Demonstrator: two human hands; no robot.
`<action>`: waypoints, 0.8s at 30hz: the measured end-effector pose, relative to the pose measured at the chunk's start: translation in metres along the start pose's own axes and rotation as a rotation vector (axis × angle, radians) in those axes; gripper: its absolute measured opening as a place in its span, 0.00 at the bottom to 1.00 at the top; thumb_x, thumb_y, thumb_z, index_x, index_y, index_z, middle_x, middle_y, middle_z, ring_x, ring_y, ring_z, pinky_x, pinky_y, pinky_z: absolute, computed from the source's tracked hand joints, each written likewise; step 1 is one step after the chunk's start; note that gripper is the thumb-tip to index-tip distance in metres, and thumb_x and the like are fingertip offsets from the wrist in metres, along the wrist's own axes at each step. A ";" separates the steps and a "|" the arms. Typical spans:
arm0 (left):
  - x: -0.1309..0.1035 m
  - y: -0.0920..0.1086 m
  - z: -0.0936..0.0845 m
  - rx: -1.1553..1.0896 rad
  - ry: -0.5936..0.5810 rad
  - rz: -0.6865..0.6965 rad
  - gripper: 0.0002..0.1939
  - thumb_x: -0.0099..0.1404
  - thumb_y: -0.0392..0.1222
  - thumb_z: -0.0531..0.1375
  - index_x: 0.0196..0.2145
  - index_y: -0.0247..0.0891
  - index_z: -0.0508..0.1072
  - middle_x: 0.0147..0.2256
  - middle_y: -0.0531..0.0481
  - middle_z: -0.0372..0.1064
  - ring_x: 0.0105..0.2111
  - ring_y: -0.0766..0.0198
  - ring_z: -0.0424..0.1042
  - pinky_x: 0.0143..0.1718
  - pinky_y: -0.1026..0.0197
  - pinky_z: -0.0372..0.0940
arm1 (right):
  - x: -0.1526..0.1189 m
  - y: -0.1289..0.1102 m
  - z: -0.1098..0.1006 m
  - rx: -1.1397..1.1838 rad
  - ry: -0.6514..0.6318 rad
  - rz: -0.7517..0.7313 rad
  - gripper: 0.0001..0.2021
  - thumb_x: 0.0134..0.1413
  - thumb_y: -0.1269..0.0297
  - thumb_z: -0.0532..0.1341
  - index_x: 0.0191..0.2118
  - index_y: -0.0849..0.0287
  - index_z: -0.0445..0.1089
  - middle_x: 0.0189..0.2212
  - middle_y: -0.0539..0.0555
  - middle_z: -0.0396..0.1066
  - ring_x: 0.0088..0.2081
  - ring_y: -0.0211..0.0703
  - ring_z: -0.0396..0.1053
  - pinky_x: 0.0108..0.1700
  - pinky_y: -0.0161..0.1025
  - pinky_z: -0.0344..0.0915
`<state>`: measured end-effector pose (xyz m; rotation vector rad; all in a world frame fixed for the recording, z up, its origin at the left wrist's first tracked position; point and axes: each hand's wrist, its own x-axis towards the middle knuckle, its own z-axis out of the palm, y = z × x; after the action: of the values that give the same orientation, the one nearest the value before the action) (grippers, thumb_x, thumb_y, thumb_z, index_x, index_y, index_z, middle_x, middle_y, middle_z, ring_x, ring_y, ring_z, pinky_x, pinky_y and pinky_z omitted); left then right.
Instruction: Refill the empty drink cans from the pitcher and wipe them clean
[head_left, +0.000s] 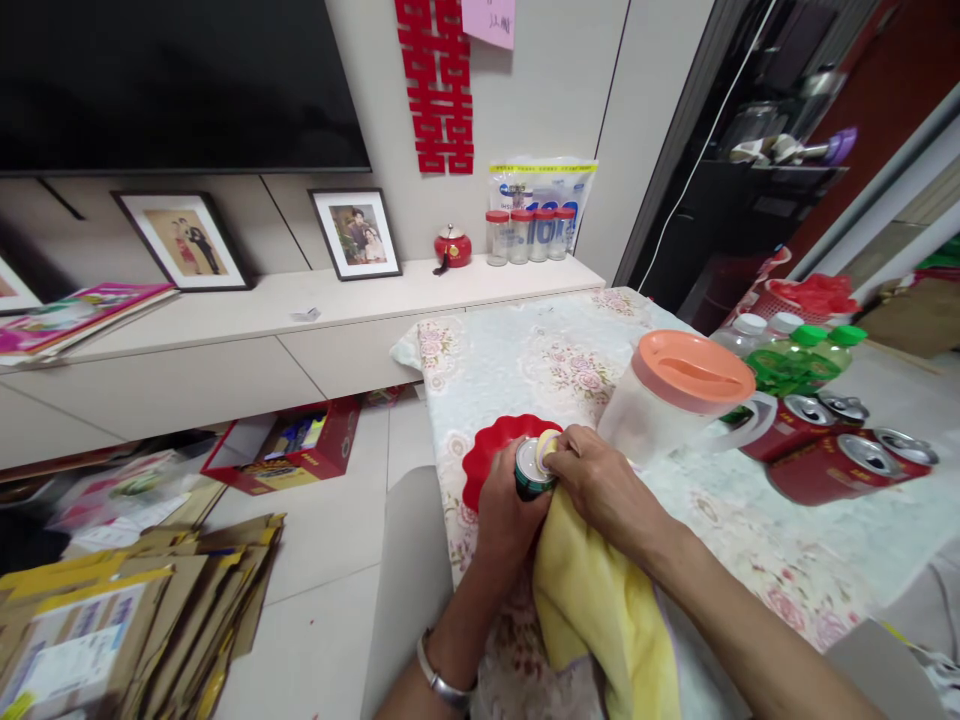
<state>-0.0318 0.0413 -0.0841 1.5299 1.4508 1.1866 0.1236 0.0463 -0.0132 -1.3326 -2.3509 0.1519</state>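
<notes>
My left hand (504,505) is wrapped round a small dark green can (531,470) with a silver top, held upright near the table's left edge. In my right hand (596,475) a yellow cloth (600,610) is pinched, a fold of it pressed at the can's rim while the rest hangs down toward my lap. Directly behind the can lies a red scalloped dish (480,462), partly hidden by my left hand. To the right of my right hand stands a clear plastic pitcher (645,410) with an orange lid.
Opened red cans (832,465) and green-capped bottles (806,355) stand on the right of the flowered tablecloth (517,350). Beyond it runs a white cabinet (277,310) with framed photos and several red-lidded jars (517,240). Cardboard packages (150,610) lie on the floor at left.
</notes>
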 end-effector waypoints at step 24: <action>-0.002 0.000 -0.001 0.007 -0.005 0.008 0.31 0.58 0.39 0.67 0.59 0.37 0.70 0.57 0.36 0.74 0.58 0.44 0.73 0.61 0.41 0.68 | -0.005 -0.012 -0.001 0.058 -0.061 -0.004 0.13 0.67 0.73 0.53 0.33 0.59 0.72 0.34 0.53 0.69 0.33 0.39 0.65 0.35 0.37 0.60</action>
<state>-0.0327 0.0393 -0.0841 1.5439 1.4479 1.1828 0.1164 0.0354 -0.0100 -1.3137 -2.3805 0.2605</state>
